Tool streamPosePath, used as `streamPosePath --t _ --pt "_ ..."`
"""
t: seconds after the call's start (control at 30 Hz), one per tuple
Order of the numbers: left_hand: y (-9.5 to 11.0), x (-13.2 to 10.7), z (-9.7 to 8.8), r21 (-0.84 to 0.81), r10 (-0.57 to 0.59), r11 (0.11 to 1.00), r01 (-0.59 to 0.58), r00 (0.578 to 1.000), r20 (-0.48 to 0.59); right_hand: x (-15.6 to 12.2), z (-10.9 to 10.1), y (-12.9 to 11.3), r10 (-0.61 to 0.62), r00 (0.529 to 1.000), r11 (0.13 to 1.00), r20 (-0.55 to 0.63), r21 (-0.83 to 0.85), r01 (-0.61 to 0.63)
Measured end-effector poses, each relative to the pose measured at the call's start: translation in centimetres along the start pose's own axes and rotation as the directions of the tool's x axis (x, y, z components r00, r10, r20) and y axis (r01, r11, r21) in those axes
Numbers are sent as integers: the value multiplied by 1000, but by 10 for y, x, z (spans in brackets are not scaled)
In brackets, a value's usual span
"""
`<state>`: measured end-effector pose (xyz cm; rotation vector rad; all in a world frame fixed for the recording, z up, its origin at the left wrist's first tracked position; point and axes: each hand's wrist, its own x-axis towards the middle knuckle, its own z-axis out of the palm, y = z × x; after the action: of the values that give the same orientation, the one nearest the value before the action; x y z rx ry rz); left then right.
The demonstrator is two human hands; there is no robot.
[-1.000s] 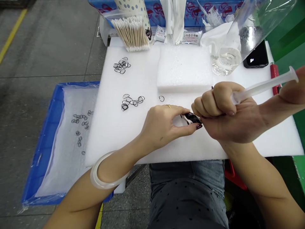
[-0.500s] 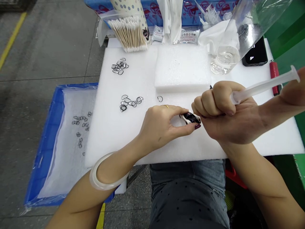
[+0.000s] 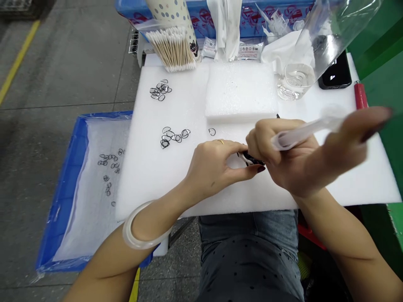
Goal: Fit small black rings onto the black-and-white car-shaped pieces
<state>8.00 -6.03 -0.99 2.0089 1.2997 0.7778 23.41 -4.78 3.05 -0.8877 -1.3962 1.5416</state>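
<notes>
My left hand (image 3: 210,167) pinches a small black-and-white part (image 3: 249,158) between thumb and forefinger above the white foam board (image 3: 176,180). In my right hand (image 3: 292,161), the fingers are wrapped round a translucent plastic syringe (image 3: 307,131), with the thumb raised at its plunger end. The syringe's tip is hidden behind the right fist, which covers the right end of the part. A single thin black ring (image 3: 212,132) lies just beyond my left hand. Farther left are a pile of similar rings (image 3: 173,137) and another pile (image 3: 161,89) behind it.
A foam block (image 3: 241,90) sits at the back, beside a clear cup (image 3: 294,82). Cotton swabs (image 3: 171,48), a phone (image 3: 336,73) and a red-handled tool (image 3: 360,95) lie around the edges. A blue tray (image 3: 59,201) holding more rings stands lower left.
My right hand has shifted left and tilted, covering more of the part. The thumb and the syringe's plunger end have moved left and down. My left hand keeps its pinch nearly in place.
</notes>
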Motion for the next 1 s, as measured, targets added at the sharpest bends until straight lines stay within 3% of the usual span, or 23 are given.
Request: streamPosePath --t 0.13,0.2,0.3,0.33,0.43,0.47,0.5,0.57,0.6,0.67,0.73,0.8,0.87,1.0 --pt "-4 -2 2 40 15 999 -15 1000 20 4 -4 -20 -77 987 997 143 0 77" --pt "-7 -3 3 86 55 995 -58 998 34 17 -12 -26 -206 974 978 95 -3 207" --pt "-10 -4 3 124 118 984 -125 991 63 51 -23 -19 -486 874 873 -20 -56 485" --pt "-11 -4 3 128 137 981 -147 987 87 62 -26 -13 -494 870 864 -10 -120 489" --pt "-12 -4 -1 150 192 964 -222 963 189 76 -33 1 -313 950 869 10 -400 291" --pt "-13 -5 -2 159 205 957 -244 952 227 73 -37 2 -340 940 832 5 -465 303" --pt "-14 -5 -2 168 210 951 -258 943 260 68 -44 1 -412 911 781 8 -513 357" --pt "-18 -6 -2 184 199 947 -263 931 305 53 -65 -4 -594 804 649 6 -587 484" --pt "-19 -6 -1 185 192 948 -257 932 308 46 -80 -8 -657 753 600 -44 -635 487" --pt "-22 -6 0 176 185 953 -245 936 300 41 -120 -13 -689 680 568 -252 -771 290" --pt "-23 -5 -1 162 165 962 -218 942 291 45 -165 -11 -625 640 515 -446 -853 -92" --pt "-23 -4 -4 148 127 974 -172 954 273 54 -203 -2 -558 657 468 -507 -846 -256" --pt "-23 -2 -8 126 79 986 -111 968 237 63 -226 11 -476 698 440 -534 -833 -337" --pt "-25 4 -20 79 -49 996 44 997 64 70 -233 31 -307 754 365 -581 -803 -471"
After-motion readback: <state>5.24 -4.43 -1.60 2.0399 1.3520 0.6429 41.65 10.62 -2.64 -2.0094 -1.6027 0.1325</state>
